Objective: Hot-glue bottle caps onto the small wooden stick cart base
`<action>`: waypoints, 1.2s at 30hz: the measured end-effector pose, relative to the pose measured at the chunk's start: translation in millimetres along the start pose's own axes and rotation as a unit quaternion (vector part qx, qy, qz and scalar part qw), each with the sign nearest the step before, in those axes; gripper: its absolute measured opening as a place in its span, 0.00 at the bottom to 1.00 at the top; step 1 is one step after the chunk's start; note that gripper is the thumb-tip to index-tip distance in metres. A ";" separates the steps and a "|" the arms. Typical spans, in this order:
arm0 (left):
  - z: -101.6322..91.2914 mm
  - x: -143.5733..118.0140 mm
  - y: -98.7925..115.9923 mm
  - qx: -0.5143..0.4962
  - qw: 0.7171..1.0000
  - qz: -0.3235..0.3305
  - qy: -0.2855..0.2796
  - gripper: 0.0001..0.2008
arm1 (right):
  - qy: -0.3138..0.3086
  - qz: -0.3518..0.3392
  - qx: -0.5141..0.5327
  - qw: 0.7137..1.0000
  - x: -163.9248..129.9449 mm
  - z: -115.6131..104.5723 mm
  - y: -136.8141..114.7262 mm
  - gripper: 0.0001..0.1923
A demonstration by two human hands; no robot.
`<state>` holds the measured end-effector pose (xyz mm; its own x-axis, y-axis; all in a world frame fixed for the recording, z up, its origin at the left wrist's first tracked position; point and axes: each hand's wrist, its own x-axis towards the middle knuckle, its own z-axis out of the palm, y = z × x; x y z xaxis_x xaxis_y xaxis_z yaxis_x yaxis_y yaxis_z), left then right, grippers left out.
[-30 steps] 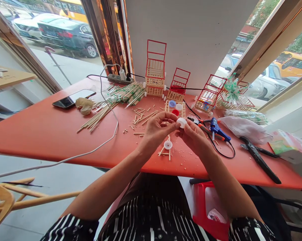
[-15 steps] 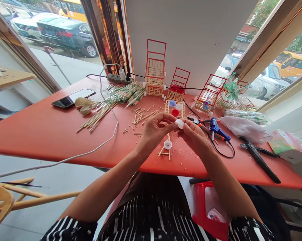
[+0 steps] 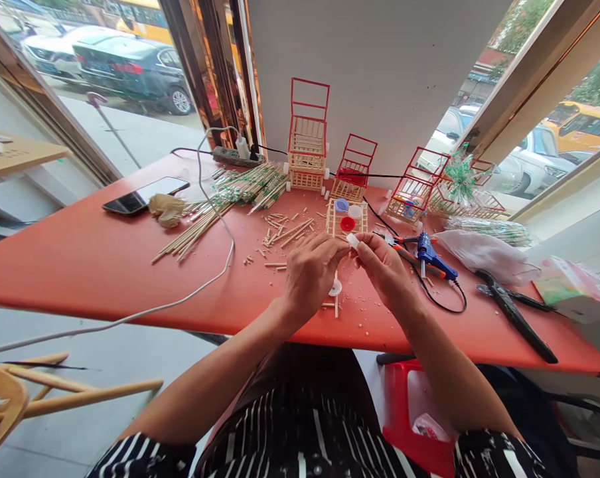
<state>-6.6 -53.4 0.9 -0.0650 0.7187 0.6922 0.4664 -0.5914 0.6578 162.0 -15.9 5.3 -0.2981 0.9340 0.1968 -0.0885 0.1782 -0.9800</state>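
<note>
Red tabletop [image 3: 81,265] beside street-side windows [image 3: 105,73]

An orange-red bench [image 3: 81,265], a blue glue gun [image 3: 431,255], red-framed stick carts [image 3: 308,136], and a white bottle cap [image 3: 352,241] are seen.

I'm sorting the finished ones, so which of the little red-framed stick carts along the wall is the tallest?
The leftmost cart, by the green-tipped sticks. Its red frame rises well above those of the carts to its right.
</note>
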 end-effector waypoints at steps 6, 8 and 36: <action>-2.5 -2.1 6.0 -0.236 0.950 -0.205 -0.007 0.07 | 0.035 -0.025 0.018 0.999 0.1 -0.7 -4.2 0.25; -4.8 -3.6 5.2 -0.306 0.915 -0.262 -0.010 0.08 | 0.026 -0.023 0.023 0.999 -0.1 -0.9 -5.4 0.25; -42.6 31.3 -26.5 -0.427 0.860 -0.275 0.058 0.08 | 0.143 -0.136 0.092 0.976 8.7 -48.4 -33.3 0.21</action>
<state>-58.6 -30.7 17.8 -0.1788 0.9636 0.1988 -0.4765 -0.2615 0.8394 208.4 1.3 38.2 0.0348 0.9126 0.4073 -0.3050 0.3978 -0.8653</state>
